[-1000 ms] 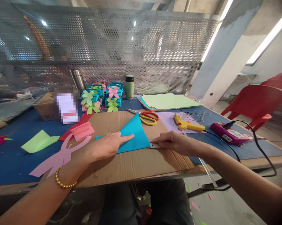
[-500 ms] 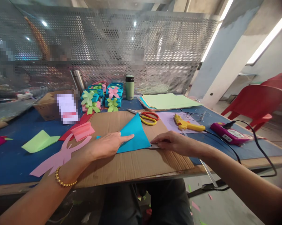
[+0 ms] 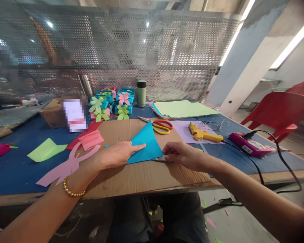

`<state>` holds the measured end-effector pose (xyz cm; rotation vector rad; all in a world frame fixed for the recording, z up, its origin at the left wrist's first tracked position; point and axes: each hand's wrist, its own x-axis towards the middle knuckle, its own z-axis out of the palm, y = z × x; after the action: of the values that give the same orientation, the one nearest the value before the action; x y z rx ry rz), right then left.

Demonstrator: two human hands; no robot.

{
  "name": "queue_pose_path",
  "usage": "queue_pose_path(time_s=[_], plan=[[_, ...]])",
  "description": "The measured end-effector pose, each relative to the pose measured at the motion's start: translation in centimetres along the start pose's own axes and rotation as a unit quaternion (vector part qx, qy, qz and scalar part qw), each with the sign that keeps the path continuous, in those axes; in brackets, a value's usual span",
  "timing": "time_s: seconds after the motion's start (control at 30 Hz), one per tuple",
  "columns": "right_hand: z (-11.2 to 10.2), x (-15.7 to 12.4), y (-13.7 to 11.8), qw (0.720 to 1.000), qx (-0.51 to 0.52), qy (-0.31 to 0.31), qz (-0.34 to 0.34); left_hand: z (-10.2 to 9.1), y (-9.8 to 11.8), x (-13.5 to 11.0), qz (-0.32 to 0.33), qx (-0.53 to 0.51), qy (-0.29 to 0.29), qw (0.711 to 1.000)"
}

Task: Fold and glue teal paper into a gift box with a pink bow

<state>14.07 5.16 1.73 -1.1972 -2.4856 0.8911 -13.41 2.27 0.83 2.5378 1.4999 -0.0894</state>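
Observation:
A folded sheet of blue paper (image 3: 150, 137) lies on the brown cardboard (image 3: 142, 177) in front of me, its top corner pointing away. My left hand (image 3: 120, 153) rests on its left side, index finger stretched out across the paper and pressing it down. At the lower right corner, my right hand (image 3: 178, 152) pinches a thin, pale, flat piece (image 3: 161, 158); its far end reaches the paper's lower edge. Fingers hide most of that piece, so its kind is unclear. Scissors (image 3: 162, 127) with red and yellow handles lie just beyond the paper.
Right of the cardboard, a yellow glue gun (image 3: 205, 135) is corded beside a magenta power strip (image 3: 250, 145). Paper sheets (image 3: 184, 108) are stacked behind. At left lie pink cutouts (image 3: 66, 165) and green paper (image 3: 47, 150). Bottles (image 3: 141, 94) and paper-flower boxes (image 3: 123, 104) stand farther back.
My right hand has shifted slightly, and the pale piece now reaches farther left along the blue paper's lower edge. The left hand stays pressed on the paper. The view has moved a little.

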Motion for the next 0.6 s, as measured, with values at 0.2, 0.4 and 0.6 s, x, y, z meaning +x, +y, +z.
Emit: queue_pose_path(time_s=[0.2, 0.4, 0.6], plan=[[0.1, -0.4, -0.2, 1.0, -0.001, 0.001, -0.004, 0.1, 0.0, 0.1, 0.005, 0.008, 0.008, 1.0], [0.2, -0.8, -0.7, 1.0, 0.0, -0.004, -0.003, 0.0, -0.1, 0.0, 0.011, 0.011, 0.006, 1.0], [1.0, 0.4, -0.8, 1.0, -0.007, 0.004, 0.012, -0.3, -0.1, 0.2, 0.028, -0.006, 0.0, 1.0]])
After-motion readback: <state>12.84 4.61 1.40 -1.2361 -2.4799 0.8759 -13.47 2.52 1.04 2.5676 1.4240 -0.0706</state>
